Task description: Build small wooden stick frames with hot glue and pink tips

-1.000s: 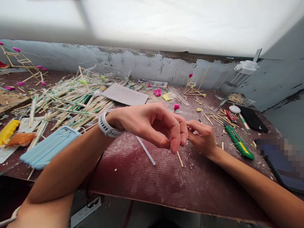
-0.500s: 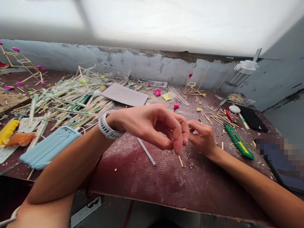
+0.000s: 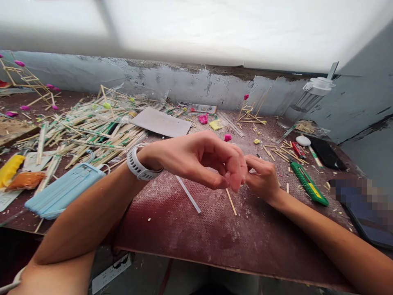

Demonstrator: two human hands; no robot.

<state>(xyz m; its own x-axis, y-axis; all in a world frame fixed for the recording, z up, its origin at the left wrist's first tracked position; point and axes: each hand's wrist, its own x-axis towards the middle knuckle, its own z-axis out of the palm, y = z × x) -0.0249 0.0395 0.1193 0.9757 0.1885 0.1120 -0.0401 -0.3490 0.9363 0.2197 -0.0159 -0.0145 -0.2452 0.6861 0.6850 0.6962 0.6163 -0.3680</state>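
Note:
My left hand (image 3: 199,159), with a white-strapped watch on the wrist, is raised over the middle of the table. Its fingers curl down and inward, their tips slightly blurred against my right hand (image 3: 262,178). The right fingers are closed and partly hidden behind the left ones. Whatever lies between the hands, if anything, is out of sight. Just beyond the left knuckles shows a pink clay lump (image 3: 227,137); its lower part is covered. Below the hands lie a thin wooden stick (image 3: 231,202) and a translucent glue stick (image 3: 188,194).
A heap of bamboo sticks (image 3: 82,127) and a grey board (image 3: 162,122) lie at the left. Nearer is a light blue power bank (image 3: 66,190). To the right are a green utility knife (image 3: 308,184) and a phone (image 3: 365,213). A stick frame (image 3: 250,114) stands behind.
My left fingertips have lifted and drawn in toward my right hand, uncovering more of the wooden stick. The right hand is nearly still.

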